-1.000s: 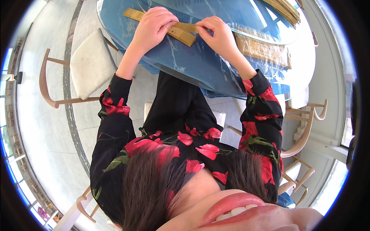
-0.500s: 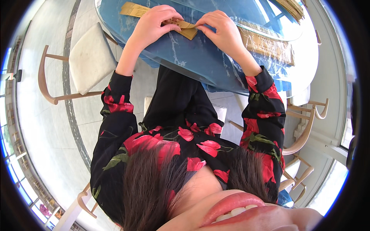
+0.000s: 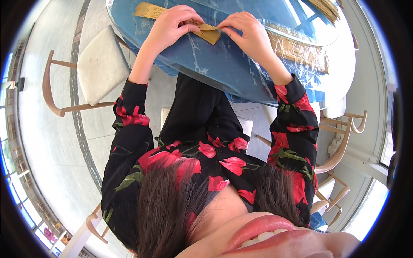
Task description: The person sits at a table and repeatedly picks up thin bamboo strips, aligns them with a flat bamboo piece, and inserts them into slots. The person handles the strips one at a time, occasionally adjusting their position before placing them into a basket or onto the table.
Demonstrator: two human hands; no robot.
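From the head view: a blue-covered table [image 3: 215, 71] curves across the top, its sheeting glossy and creased with pale streaks, and a clear round panel [image 3: 297, 19] lies over its far side. Pale floor [image 3: 56, 133] sweeps round on the left, cut by a dark band [image 3: 78, 103]; a chair [image 3: 103, 64] with a cream seat stands near the table, and more wooden chair frames [image 3: 340, 150] crowd in at the right.

Against half a second ago, hardly anything has shifted: same hands, same spot. Go back a full second and the change shows: the flap [image 3: 209, 27] stood out farther from the packet then, and now it curls low over the packet's right end.

And here's that gold packet [image 3: 211, 37], long and flat, lying slantwise at the table's near part. The left hand [image 3: 174, 23] is clamped over its middle, thumb against fingers; the right hand [image 3: 243, 30] pinches the flap's tip. What's inside can't be told. Farther right, clear wrap [image 3: 319, 60] encloses a brown bundle [image 3: 294, 49], and beyond lies a stack [image 3: 325, 9] of brown strips.
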